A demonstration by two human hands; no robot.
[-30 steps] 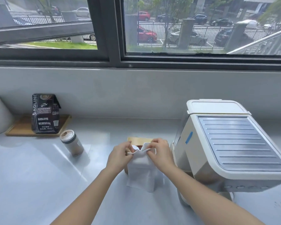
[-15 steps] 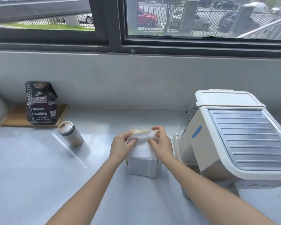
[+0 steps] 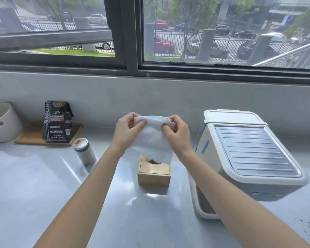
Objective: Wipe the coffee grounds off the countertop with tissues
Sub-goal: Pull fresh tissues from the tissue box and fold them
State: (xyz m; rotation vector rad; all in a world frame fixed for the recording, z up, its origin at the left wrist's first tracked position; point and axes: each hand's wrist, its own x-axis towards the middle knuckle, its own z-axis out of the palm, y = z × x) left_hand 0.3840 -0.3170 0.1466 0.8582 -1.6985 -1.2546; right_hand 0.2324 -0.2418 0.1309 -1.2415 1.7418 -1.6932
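Head view, tissue drawn from its dispenser. I have both hands raised above the middle of the bench [image 3: 43, 203], each pinching an upper corner of one white tissue [image 3: 153, 138]: the left hand [image 3: 128, 130] closes thumb and forefinger on the left corner, the right hand [image 3: 175, 133] does the same on the right corner, so that the top edge is stretched between them. The sheet hangs down in front of the wooden tissue box [image 3: 154, 173]; its lower edge reaches the slot in the box top, and I cannot tell whether it has come fully free.

I judge the tissue to be very light, limp and easily torn, with no stiffness of its own; it will fold or bunch wherever it is not held. For wiping, I would gather it into a pad under the fingertips rather than keep it by the corners.

The coffee grounds [image 3: 306, 230] lie as dark specks at the near right corner of the bench, in front of the white coffee machine [image 3: 249, 154] and well apart from the tissue. No wiping has begun. A coffee bag [image 3: 57, 122] and a can [image 3: 84, 152] stand toward the far left.
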